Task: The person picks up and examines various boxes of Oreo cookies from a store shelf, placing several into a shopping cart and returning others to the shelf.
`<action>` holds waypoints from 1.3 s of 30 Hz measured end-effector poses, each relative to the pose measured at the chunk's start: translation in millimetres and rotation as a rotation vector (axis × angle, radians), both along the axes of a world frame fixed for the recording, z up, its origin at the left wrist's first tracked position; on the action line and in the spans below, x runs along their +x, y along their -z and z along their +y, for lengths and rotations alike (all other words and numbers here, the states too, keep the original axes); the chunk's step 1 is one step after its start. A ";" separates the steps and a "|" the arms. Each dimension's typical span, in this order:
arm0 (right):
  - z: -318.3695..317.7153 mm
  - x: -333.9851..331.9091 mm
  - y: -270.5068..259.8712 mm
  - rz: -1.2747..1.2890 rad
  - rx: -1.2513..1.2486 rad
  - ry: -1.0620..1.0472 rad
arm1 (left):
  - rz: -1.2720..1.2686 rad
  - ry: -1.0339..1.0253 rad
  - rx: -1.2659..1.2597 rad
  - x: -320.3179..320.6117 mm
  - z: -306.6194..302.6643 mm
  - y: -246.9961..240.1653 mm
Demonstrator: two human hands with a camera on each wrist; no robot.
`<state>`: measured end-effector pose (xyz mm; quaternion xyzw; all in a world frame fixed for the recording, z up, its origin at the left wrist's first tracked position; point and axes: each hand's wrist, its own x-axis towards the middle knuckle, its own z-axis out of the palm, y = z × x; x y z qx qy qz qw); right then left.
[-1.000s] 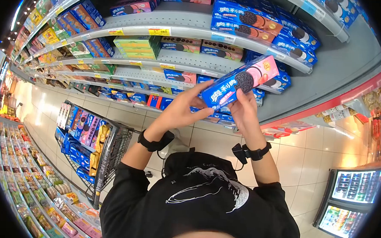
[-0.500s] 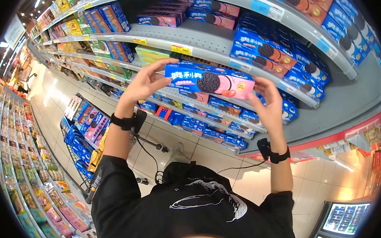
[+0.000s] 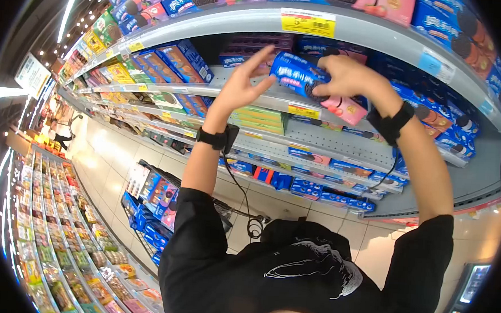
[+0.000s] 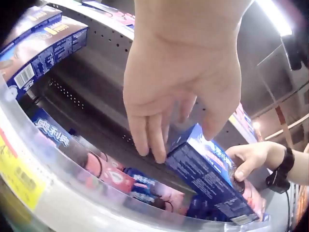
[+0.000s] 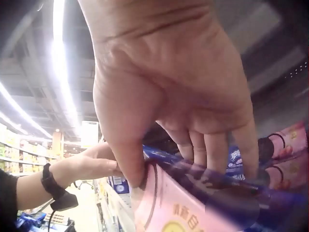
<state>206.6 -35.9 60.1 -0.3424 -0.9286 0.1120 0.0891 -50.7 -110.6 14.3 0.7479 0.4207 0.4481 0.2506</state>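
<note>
A blue and pink Oreo cookie box (image 3: pixel 298 74) is tilted in front of an upper shelf, its pink end lower at the right. My right hand (image 3: pixel 353 80) grips it from above, thumb on the printed front and fingers over the far side. In the right wrist view the box's pink part (image 5: pixel 166 200) shows under the thumb. My left hand (image 3: pixel 240 88) is at the blue end with fingers extended and thumb apart. From the left wrist, its fingertips appear right at the corner of the box (image 4: pixel 205 171).
Similar cookie boxes (image 3: pixel 256 46) are stacked deeper on the shelf behind the hands. A shelf edge with a yellow price tag (image 3: pixel 307 23) runs above. Green boxes (image 3: pixel 258 120) stand on a lower shelf. A cart with blue packages (image 3: pixel 151 219) is at the lower left.
The box went from both hands up toward the upper shelf and turned, pink end now lower. My right hand shifted to a grip from above; the left loosened at its end.
</note>
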 end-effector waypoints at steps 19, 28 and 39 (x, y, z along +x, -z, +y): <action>97.1 -30.4 52.2 -0.300 0.503 0.527 | 0.807 -0.166 0.358 -74.8 124.9 46.3; 87.5 -45.2 41.2 -0.197 0.476 0.560 | 0.745 -0.257 0.371 -70.4 134.4 61.3; 90.1 -33.1 48.0 -0.197 0.603 0.349 | 0.745 -0.324 0.447 -45.9 103.8 45.6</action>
